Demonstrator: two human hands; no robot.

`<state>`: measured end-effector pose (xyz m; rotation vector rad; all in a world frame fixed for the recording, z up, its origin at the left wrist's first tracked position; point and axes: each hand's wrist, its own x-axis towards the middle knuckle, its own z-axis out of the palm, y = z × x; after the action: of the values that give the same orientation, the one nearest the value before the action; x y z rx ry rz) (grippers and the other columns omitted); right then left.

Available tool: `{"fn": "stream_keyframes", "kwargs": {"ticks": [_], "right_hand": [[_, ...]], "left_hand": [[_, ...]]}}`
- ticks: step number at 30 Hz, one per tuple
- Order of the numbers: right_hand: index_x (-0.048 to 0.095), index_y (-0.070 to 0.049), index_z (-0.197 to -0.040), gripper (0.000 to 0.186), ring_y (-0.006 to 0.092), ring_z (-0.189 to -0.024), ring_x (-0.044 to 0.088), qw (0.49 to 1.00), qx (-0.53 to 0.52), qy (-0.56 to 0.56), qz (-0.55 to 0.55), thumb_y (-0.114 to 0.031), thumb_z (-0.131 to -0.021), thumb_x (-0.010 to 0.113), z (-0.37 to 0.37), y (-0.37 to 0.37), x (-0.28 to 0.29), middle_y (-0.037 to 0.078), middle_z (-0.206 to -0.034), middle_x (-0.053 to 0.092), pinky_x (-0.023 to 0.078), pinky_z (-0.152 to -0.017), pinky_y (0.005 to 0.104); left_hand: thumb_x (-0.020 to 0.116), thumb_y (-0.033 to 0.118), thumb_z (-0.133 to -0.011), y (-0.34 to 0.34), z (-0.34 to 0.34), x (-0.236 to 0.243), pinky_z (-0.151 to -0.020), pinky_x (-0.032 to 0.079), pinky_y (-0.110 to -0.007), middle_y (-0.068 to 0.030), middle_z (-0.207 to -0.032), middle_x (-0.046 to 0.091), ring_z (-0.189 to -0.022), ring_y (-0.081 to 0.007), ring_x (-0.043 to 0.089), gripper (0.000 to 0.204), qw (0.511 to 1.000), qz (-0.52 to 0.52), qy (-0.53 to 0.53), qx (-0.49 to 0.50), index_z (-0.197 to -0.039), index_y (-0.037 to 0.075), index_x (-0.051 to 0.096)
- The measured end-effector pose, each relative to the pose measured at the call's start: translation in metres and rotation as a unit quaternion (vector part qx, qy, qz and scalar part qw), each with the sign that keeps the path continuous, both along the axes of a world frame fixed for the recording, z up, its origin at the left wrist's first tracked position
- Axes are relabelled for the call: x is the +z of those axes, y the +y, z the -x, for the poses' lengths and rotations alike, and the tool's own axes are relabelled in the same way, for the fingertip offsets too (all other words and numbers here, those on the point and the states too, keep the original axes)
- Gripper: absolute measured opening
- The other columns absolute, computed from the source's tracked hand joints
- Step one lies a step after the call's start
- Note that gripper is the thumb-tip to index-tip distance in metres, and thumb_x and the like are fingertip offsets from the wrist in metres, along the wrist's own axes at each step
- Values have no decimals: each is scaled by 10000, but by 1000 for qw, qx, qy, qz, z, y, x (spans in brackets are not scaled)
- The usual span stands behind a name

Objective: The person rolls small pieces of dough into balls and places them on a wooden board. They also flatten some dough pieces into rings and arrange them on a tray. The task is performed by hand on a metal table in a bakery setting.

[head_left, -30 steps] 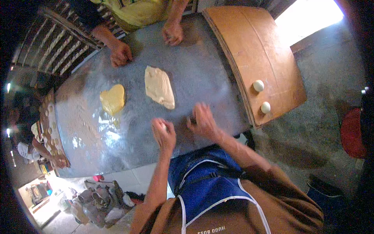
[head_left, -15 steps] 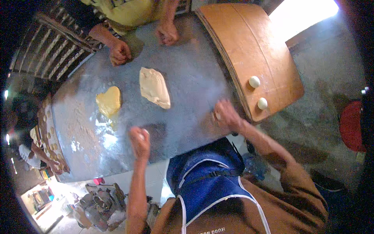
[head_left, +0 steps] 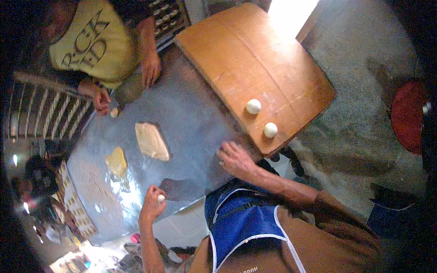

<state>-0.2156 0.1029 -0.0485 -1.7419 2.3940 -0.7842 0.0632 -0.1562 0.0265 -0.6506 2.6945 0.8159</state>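
My left hand is closed round a small white dough ball at the near edge of the grey worktop. My right hand is curled low on the worktop beside the board, slightly blurred; what lies under its fingers is too hidden to name. Beyond my hands lie a pale slab of dough and, left of it, a flattened yellow lump with a greasy sheen around it. Two white balls rest on the wooden board at the right.
A co-worker in yellow works across the top, hands on the worktop by a small pale ball. Trays with small pieces line the left end, near another person. A red round object stands at the right; slatted racks at upper left.
My view has turned, bringing the co-worker's torso into sight. My hands have spread farther apart, the left leftward, the right toward the board. The co-worker's hands have shifted, showing a small ball.
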Motion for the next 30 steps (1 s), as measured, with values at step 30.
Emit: {"fn": "stream_keyframes", "kwargs": {"ticks": [30], "right_hand": [[555, 9, -1219, 542, 373, -1057, 565, 951, -302, -14, 70, -210, -770, 767, 187, 56, 69, 194, -1098, 620, 482, -900, 450]], "left_hand": [[694, 186, -869, 112, 144, 6, -978, 407, -466, -141, -1356, 488, -1251, -312, 479, 564, 905, 47, 248, 342, -1347, 58, 424]]}}
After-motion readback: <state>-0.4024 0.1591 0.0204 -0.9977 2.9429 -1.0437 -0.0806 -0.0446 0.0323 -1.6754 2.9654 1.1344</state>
